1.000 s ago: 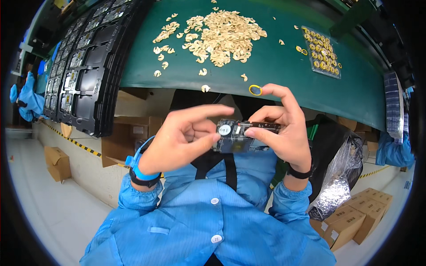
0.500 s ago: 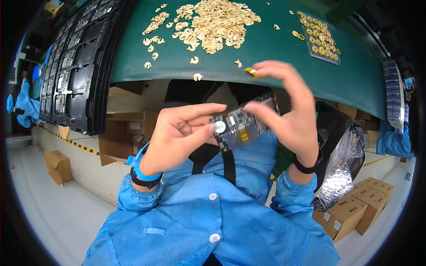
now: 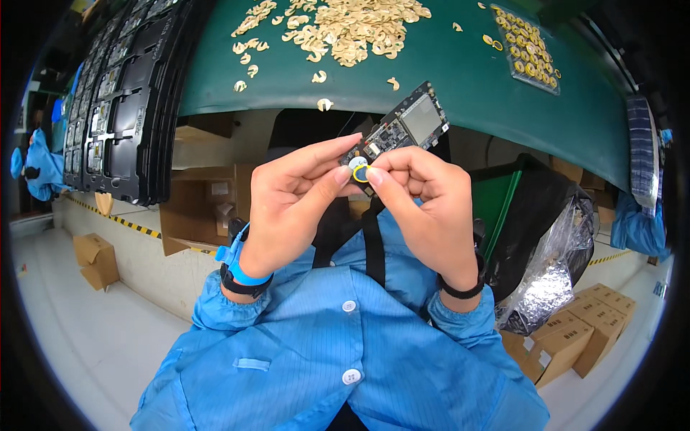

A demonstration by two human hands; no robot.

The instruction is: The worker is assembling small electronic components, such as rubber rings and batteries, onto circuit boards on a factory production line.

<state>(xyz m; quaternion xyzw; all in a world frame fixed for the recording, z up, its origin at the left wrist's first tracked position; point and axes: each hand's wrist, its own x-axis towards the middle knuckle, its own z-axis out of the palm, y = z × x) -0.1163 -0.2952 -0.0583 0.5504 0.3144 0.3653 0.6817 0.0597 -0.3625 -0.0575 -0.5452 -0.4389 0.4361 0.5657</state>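
Observation:
A dark circuit board (image 3: 392, 135) with a silver metal shield slants up over the gap before the table. My left hand (image 3: 293, 192) pinches its lower corner between thumb and fingers. With thumb and forefinger closed, my right hand (image 3: 430, 205) holds a small yellow-rimmed round disc (image 3: 361, 174) with a dark bluish face. The disc lies against the board's lower end, partly over a white round sticker (image 3: 354, 164). My right fingertips hide part of it, and I cannot tell whether it is fixed to the board.
Small tan crescent pieces (image 3: 352, 29) lie heaped on the green table (image 3: 438, 65). A clear tray (image 3: 528, 50) of yellow round pieces is at the far right. Black trays (image 3: 122, 108) holding boards are stacked at left. Cartons (image 3: 568, 330) and a silvery plastic bag (image 3: 546, 266) stand lower right.
My right hand has brought the disc down and left from above the board onto its lower end. The board has tilted, its far end swinging upward. My left hand keeps its grip.

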